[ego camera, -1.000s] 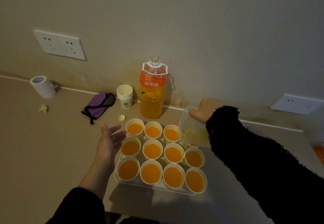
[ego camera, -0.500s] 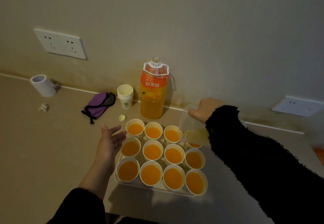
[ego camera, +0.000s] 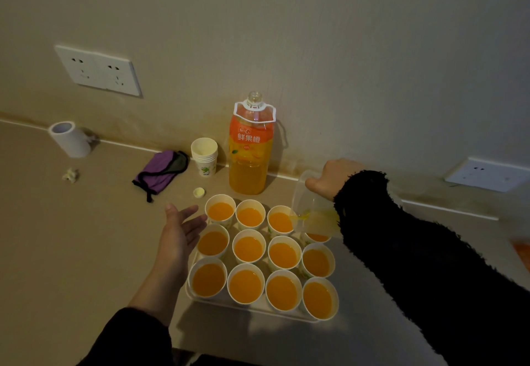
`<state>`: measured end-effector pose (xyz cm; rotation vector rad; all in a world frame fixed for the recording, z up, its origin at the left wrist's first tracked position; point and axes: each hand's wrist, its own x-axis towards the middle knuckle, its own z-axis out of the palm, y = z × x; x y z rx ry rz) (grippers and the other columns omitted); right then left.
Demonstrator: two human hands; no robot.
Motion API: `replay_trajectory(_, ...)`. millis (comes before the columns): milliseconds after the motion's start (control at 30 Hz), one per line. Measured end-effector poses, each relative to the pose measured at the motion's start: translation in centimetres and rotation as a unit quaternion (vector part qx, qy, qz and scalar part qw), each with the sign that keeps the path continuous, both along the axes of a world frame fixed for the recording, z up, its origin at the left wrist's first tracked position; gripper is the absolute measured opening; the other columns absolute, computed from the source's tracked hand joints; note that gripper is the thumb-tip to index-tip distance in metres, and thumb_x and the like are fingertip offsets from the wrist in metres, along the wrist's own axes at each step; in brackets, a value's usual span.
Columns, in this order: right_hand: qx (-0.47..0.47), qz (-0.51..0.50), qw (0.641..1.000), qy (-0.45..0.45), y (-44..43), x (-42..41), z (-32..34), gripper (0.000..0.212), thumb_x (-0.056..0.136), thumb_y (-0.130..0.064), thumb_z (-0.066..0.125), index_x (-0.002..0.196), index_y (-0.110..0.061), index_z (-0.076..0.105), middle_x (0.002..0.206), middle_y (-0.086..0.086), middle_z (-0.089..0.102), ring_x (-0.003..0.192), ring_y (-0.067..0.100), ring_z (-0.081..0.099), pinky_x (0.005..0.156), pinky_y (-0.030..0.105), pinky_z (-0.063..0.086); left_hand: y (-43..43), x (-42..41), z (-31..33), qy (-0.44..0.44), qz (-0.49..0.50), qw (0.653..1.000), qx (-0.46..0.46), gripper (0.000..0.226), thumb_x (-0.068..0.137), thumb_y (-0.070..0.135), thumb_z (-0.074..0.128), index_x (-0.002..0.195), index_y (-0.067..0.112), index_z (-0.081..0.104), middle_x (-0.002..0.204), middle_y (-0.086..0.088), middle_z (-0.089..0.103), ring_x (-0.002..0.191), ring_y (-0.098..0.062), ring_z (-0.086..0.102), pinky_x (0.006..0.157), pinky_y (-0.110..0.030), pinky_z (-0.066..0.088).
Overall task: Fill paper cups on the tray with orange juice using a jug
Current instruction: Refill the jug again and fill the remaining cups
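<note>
The task looks close to its end, judging from how the cups stand. The tray (ego camera: 258,312) sits low in the centre of the frame and carries twelve paper cups (ego camera: 249,248) in three rows of four; eleven show orange juice near their rims. The twelfth, at the right end of the far row, is mostly hidden under the jug (ego camera: 312,210); only a sliver of orange shows at its near edge, so I cannot tell how full it is.

The right hand (ego camera: 332,177) comes in from the right of the frame, fingers curled round the clear jug's far side; the jug is tipped left, its lip over the third cup of the far row, and only a little pale juice lies in its low corner. The left hand (ego camera: 179,232) hovers just beside the tray's left edge, fingers straight and spread, holding nothing.

What seems left is topping off the far-right pair of cups and setting the jug down. The juice bottle (ego camera: 251,150) stands uncapped behind the tray, partly full, should more be needed.
</note>
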<state>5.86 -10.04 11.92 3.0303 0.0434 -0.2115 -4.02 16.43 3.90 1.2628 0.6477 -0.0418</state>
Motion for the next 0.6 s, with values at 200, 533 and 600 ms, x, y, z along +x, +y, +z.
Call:
replay_trajectory(200, -0.004, -0.003, 1.000, 0.009, 0.24, -0.06, 0.20, 0.051, 0.084, -0.058, 0.040, 0.060, -0.014, 0.048, 0.064, 0.005, 0.054, 0.057, 0.017, 0.051, 0.051, 0.022, 0.033, 0.11, -0.11, 0.01, 0.000, 0.002, 1.000, 0.000, 0.067, 0.098, 0.056, 0.010, 0.125, 0.013, 0.054, 0.115, -0.012, 0.061, 0.117, -0.027, 0.052, 0.103, -0.039, 0.034)
replay_trajectory(533, -0.005, -0.011, 1.000, 0.018, 0.69, -0.16, 0.41, 0.050, 0.085, -0.059, 0.040, 0.060, -0.016, 0.046, 0.065, 0.005, 0.053, 0.059, 0.016, 0.050, 0.051, 0.022, 0.032, 0.30, -0.04, -0.02, -0.004, 0.003, 1.000, -0.003, 0.067, 0.097, 0.057, 0.010, 0.123, 0.014, 0.054, 0.113, -0.012, 0.061, 0.115, -0.026, 0.053, 0.101, -0.037, 0.035)
replay_trajectory(600, -0.007, -0.010, 1.000, 0.017, 0.70, -0.15, 0.38, 0.051, 0.084, -0.060, 0.040, 0.060, -0.015, 0.047, 0.065, 0.005, 0.053, 0.059, 0.017, 0.051, 0.051, 0.022, 0.033, 0.34, -0.03, -0.02, -0.003, 0.002, 1.000, -0.003, 0.067, 0.098, 0.057, 0.010, 0.123, 0.014, 0.054, 0.114, -0.013, 0.061, 0.114, -0.025, 0.053, 0.101, -0.038, 0.035)
